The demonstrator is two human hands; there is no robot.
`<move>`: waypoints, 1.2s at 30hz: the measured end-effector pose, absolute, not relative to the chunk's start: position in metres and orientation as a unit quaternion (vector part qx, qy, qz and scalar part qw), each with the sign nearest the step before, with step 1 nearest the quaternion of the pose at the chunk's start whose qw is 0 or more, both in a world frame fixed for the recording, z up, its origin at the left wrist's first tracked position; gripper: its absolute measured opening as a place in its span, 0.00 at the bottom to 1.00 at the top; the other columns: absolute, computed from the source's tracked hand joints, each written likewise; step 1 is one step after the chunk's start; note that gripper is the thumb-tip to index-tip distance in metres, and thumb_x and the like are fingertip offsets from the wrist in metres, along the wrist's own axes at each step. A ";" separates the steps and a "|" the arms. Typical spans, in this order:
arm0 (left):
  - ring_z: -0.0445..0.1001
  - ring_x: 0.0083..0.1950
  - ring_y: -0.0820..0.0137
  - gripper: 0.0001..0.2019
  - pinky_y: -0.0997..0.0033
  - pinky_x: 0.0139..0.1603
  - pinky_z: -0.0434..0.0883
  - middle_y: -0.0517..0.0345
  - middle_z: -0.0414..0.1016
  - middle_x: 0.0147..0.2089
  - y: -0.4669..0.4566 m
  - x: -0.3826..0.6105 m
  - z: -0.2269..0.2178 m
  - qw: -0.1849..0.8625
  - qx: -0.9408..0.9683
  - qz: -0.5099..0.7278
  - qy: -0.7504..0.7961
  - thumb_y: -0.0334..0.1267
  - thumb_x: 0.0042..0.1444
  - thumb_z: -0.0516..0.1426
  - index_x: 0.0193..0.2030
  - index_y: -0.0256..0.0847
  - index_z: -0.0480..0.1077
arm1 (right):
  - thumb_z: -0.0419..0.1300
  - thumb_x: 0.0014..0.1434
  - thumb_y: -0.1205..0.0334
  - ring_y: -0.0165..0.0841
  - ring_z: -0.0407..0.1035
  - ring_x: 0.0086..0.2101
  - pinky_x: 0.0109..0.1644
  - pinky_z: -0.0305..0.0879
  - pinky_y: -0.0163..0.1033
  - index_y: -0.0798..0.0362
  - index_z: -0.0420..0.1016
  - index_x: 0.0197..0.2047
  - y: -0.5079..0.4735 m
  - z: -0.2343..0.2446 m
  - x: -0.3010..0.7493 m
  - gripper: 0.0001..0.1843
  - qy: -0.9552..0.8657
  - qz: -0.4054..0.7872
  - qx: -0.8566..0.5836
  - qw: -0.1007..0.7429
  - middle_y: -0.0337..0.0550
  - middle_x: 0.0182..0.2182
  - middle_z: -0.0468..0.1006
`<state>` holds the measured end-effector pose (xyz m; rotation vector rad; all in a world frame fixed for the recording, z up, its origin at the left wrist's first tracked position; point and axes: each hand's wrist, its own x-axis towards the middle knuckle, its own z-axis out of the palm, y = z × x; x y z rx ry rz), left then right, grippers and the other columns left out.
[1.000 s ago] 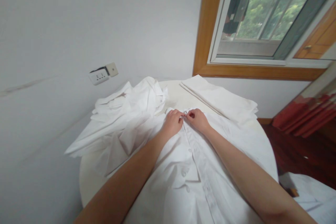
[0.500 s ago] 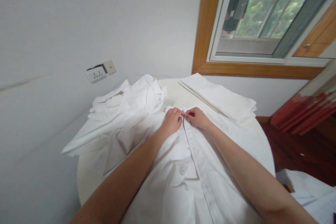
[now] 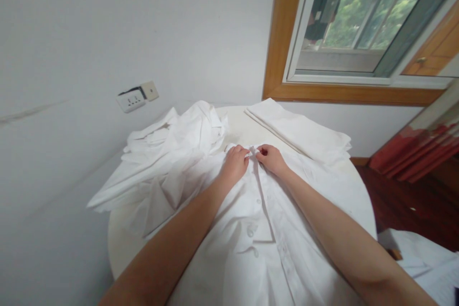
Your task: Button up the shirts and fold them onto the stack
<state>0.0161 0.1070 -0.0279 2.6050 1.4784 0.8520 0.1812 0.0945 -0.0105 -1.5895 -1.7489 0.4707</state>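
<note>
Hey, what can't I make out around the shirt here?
Head view: the pinched edge of the white button-up shirt, partly covered by the left grip and right grip; any button there is too small to tell.
Head view: the shirt's near end, cut off by the bottom edge.
Head view: the red curtain, cut off by the right edge.

Shirt [image 3: 234, 215]: plain white; buttons [image 3: 250, 233] pale. Pile [image 3: 179, 143]: white. Folded cloth [image 3: 301, 129]: off-white. Table [image 3: 238, 122]: cream. Wall [image 3: 201, 33]: pale grey-white, brownish streak [image 3: 32, 111] at left. Socket [image 3: 132, 100]: white; adjacent plate [image 3: 149, 91] beige. Window trim [image 3: 344, 93]: orange-brown; sash [image 3: 340, 78] white. Door [image 3: 439, 38]: orange-brown. Foliage [image 3: 355, 12]: mottled green. Curtain [image 3: 405, 155]: red below, beige above. Floor [image 3: 387, 201]: dark reddish brown.
</note>
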 end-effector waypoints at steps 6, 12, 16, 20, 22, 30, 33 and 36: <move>0.70 0.47 0.63 0.08 0.62 0.53 0.67 0.51 0.73 0.43 0.109 0.020 -0.025 -0.006 0.833 0.269 0.483 0.31 0.59 0.55 0.41 0.39 0.74 | 0.56 0.54 0.65 0.29 0.66 0.27 0.33 0.57 0.32 0.56 0.78 0.33 0.097 -0.013 0.175 0.09 -0.685 0.160 -0.618 0.350 0.40 0.26 0.76; 0.70 0.46 0.65 0.06 0.64 0.52 0.67 0.52 0.72 0.43 0.114 0.022 -0.027 0.008 0.824 0.278 0.494 0.32 0.58 0.57 0.41 0.39 0.74 | 0.57 0.54 0.63 0.30 0.66 0.30 0.32 0.55 0.33 0.55 0.80 0.34 0.095 -0.010 0.174 0.10 -0.706 0.134 -0.634 0.287 0.41 0.29 0.77; 0.70 0.48 0.64 0.04 0.64 0.52 0.66 0.52 0.71 0.42 0.119 0.021 -0.032 0.012 0.821 0.270 0.502 0.31 0.58 0.57 0.40 0.38 0.72 | 0.59 0.55 0.60 0.30 0.68 0.32 0.34 0.56 0.32 0.54 0.80 0.35 0.095 -0.011 0.172 0.10 -0.707 0.140 -0.630 0.289 0.41 0.31 0.78; 0.69 0.47 0.64 0.03 0.63 0.51 0.66 0.51 0.70 0.41 0.122 0.021 -0.035 0.013 0.819 0.271 0.506 0.32 0.59 0.56 0.39 0.38 0.70 | 0.58 0.55 0.58 0.30 0.67 0.31 0.34 0.56 0.33 0.54 0.80 0.35 0.098 -0.016 0.172 0.11 -0.705 0.129 -0.630 0.300 0.42 0.31 0.77; 0.69 0.46 0.63 0.02 0.63 0.51 0.66 0.51 0.70 0.41 0.122 0.022 -0.035 0.011 0.818 0.271 0.507 0.33 0.60 0.56 0.38 0.38 0.70 | 0.58 0.54 0.60 0.30 0.66 0.30 0.34 0.56 0.33 0.54 0.79 0.34 0.100 -0.017 0.174 0.10 -0.704 0.132 -0.626 0.309 0.42 0.29 0.76; 0.68 0.46 0.62 0.04 0.62 0.51 0.66 0.50 0.70 0.42 0.119 0.025 -0.031 -0.019 0.823 0.248 0.510 0.29 0.60 0.54 0.40 0.38 0.69 | 0.55 0.51 0.62 0.29 0.65 0.26 0.32 0.57 0.32 0.56 0.76 0.31 0.107 -0.019 0.175 0.10 -0.660 0.229 -0.591 0.404 0.37 0.24 0.74; 0.68 0.46 0.62 0.05 0.62 0.51 0.65 0.49 0.69 0.43 0.117 0.026 -0.030 -0.039 0.821 0.244 0.515 0.29 0.62 0.52 0.40 0.36 0.68 | 0.56 0.50 0.63 0.29 0.65 0.26 0.32 0.57 0.32 0.55 0.76 0.29 0.107 -0.022 0.171 0.08 -0.659 0.227 -0.596 0.399 0.37 0.24 0.74; 0.68 0.47 0.62 0.05 0.62 0.50 0.65 0.48 0.69 0.43 0.115 0.027 -0.029 -0.045 0.815 0.245 0.523 0.32 0.63 0.52 0.40 0.36 0.68 | 0.56 0.49 0.62 0.29 0.65 0.26 0.32 0.56 0.33 0.55 0.76 0.28 0.108 -0.024 0.170 0.08 -0.658 0.224 -0.605 0.388 0.37 0.23 0.74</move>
